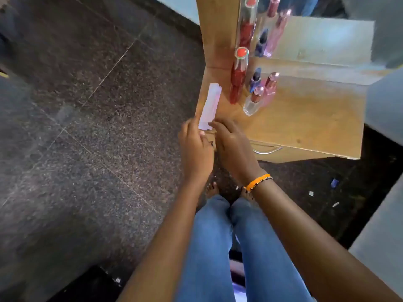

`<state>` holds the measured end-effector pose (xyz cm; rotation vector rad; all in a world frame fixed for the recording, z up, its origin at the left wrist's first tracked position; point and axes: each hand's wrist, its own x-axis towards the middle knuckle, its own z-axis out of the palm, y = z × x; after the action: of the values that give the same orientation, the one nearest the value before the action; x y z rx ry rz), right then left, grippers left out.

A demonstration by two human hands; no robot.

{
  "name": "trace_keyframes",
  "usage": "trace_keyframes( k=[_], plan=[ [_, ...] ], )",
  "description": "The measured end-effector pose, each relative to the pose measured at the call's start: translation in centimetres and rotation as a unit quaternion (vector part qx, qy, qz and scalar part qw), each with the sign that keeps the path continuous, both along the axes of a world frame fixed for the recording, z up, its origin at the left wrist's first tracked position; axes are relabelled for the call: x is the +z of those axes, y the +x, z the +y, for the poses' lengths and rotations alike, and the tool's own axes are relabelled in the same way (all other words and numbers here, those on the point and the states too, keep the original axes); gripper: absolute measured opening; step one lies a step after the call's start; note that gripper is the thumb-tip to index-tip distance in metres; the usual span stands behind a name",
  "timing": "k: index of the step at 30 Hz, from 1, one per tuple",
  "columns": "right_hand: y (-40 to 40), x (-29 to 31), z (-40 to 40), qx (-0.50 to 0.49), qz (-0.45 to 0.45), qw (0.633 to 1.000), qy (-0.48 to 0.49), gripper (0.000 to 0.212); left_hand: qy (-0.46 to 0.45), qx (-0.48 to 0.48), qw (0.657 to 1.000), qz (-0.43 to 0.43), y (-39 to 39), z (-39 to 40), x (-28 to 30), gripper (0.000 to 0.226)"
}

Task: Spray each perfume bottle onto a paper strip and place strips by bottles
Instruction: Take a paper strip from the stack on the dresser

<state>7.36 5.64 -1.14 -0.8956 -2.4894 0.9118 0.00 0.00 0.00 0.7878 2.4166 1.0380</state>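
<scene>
Several perfume bottles stand near the back left of a wooden dresser top (305,118): a tall red bottle (238,77), a small dark blue bottle (255,80), a pink bottle (270,86) and a clear bottle with a rose cap (253,103). A small stack of white paper strips (210,105) sticks up at the dresser's left front corner. My left hand (196,147) pinches the stack's lower end. My right hand (233,144) also holds that lower end from the right, with an orange bracelet at the wrist.
A mirror (316,38) behind the bottles reflects them. A drawer handle (267,150) sits under the dresser's front edge. Dark speckled floor tiles (87,127) lie to the left, with paper scraps (310,194) on the floor at the right. Grey furniture (386,105) stands at the right edge.
</scene>
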Motion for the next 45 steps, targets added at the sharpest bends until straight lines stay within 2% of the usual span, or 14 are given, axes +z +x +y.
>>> trace_keyframes(
  k=[5,13,21,26,31,37,41,45],
  plan=[
    [-1.8,-3.6,1.3,-0.057,0.009,0.997,0.047,0.048,-0.009,0.004,0.999,0.043,-2.8,1.8,-2.9,0.041],
    [-1.2,-6.8,2.4,-0.032,0.101,0.987,0.120,0.034,0.036,-0.001,0.995,0.093,-4.2,3.6,-4.8,0.023],
    [-1.0,-7.7,2.6,-0.015,0.103,0.984,0.146,0.029,0.068,0.011,0.988,0.137,-4.0,3.0,-5.8,0.025],
    [-0.7,-6.8,2.7,-0.017,0.069,0.992,0.104,0.038,0.090,0.046,0.990,0.097,-4.1,2.6,-5.7,0.020],
    [-0.5,-6.4,2.8,-0.007,0.052,0.993,0.105,0.038,0.102,0.057,0.990,0.073,-4.4,2.4,-5.6,0.016],
    [-0.5,-6.2,2.8,-0.015,0.065,0.994,0.090,0.037,0.137,0.060,0.988,0.026,-4.6,2.7,-5.7,0.020],
    [-0.5,-6.3,3.1,-0.015,0.073,0.994,0.083,0.037,0.127,0.056,0.990,0.008,-5.1,3.0,-6.0,0.021],
    [-0.8,-6.2,3.3,-0.041,0.108,0.991,0.062,0.037,0.141,0.061,0.987,-0.036,-5.4,3.5,-6.2,0.019]
  ],
)
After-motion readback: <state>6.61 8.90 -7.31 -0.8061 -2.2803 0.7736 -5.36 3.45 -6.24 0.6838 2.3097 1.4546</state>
